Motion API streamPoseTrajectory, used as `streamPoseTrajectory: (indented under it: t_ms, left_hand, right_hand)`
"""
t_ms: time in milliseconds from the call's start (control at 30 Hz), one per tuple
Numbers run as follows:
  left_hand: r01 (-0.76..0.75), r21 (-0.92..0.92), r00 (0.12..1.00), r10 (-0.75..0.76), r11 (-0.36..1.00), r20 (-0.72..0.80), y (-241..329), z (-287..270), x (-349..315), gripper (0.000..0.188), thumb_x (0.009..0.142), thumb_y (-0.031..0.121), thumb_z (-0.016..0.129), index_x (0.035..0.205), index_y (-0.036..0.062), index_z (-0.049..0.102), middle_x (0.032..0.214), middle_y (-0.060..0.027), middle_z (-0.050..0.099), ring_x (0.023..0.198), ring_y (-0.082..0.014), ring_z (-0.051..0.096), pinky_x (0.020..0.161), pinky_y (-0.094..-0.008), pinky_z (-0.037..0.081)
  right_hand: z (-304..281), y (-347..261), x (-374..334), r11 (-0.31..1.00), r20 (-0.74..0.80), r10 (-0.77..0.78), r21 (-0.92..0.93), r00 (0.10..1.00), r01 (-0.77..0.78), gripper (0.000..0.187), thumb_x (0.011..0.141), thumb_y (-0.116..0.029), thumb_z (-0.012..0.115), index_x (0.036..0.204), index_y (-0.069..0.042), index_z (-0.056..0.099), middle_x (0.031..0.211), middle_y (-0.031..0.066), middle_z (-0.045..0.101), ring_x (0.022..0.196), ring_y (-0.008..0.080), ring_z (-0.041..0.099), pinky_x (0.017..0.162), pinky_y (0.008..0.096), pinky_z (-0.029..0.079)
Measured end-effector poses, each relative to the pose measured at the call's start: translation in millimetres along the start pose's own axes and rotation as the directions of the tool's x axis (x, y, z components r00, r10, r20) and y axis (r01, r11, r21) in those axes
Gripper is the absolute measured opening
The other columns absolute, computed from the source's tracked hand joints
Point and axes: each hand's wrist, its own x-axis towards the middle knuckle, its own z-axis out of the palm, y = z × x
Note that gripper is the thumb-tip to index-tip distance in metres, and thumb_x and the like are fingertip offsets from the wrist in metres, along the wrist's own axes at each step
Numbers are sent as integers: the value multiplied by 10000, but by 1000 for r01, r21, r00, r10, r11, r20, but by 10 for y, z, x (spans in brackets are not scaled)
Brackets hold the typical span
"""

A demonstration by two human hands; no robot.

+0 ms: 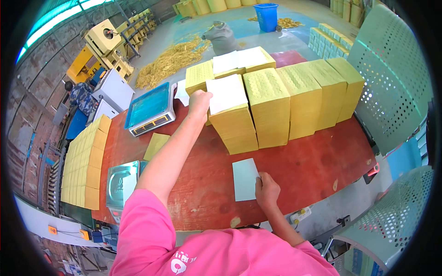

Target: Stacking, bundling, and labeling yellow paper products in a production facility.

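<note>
My left hand (200, 105) reaches out over the red table, its fingers closed at the left edge of a white sheet (226, 93). That sheet lies on top of the nearest tall stack of yellow paper (235, 131). Close to my body, my right hand (268, 189) pinches the right edge of a pale bluish-white rectangular sheet (245, 179), thumb on top. More yellow paper stacks (269, 110) stand in a row to the right, their top sheets stamped with a wavy pattern. Behind the nearest stack, further white sheets (239, 58) rest on yellow paper.
A blue-topped weighing scale (149, 108) and a smaller metal-topped scale (120, 188) stand on the red table (198, 202) at left. A yellow sheet (156, 145) lies between them. Yellow bundles (87, 165) are piled beyond the left edge. Perforated green chairs (389, 78) stand at right.
</note>
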Motion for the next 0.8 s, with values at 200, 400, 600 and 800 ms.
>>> streamPoseTrajectory:
  t_ms: [200, 400, 600, 800]
  left_hand:
    - [-47, 50, 999, 46, 998, 7, -63, 20, 52, 104, 732, 85, 631, 725, -2, 576, 698, -67, 578, 638, -152, 530, 586, -324, 437]
    - [-55, 83, 997, 51, 995, 52, -50, -78, 111, 123, 744, 102, 651, 731, 5, 577, 699, -55, 580, 633, -138, 526, 576, -312, 433]
    - [-68, 194, 997, 73, 979, -14, 134, -8, -56, 175, 761, 155, 674, 780, 13, 574, 747, -69, 597, 679, -173, 556, 614, -326, 451]
    - [-495, 620, 796, 603, 609, 43, 386, 48, 98, 367, 884, 251, 595, 1111, -36, 619, 1161, -203, 612, 1107, -317, 574, 919, -379, 453]
  right_hand:
    - [5, 14, 23, 999, -13, -16, 30, 1000, 17, 115, 828, -53, 608, 943, -49, 608, 838, 143, 652, 710, 336, 640, 610, 420, 506]
    - [7, -15, 50, 999, -1, -17, 39, 1000, 17, 112, 823, -48, 615, 935, -48, 607, 841, 140, 654, 711, 335, 642, 611, 420, 507]
    - [-28, -3, 25, 999, 9, -12, 31, 1000, 12, 109, 824, -48, 614, 931, -49, 598, 843, 137, 651, 705, 335, 637, 610, 419, 506]
    - [-7, 4, 20, 1000, 27, -11, 18, 1000, 11, 138, 813, -39, 615, 948, -52, 591, 842, 135, 643, 723, 330, 637, 609, 414, 504]
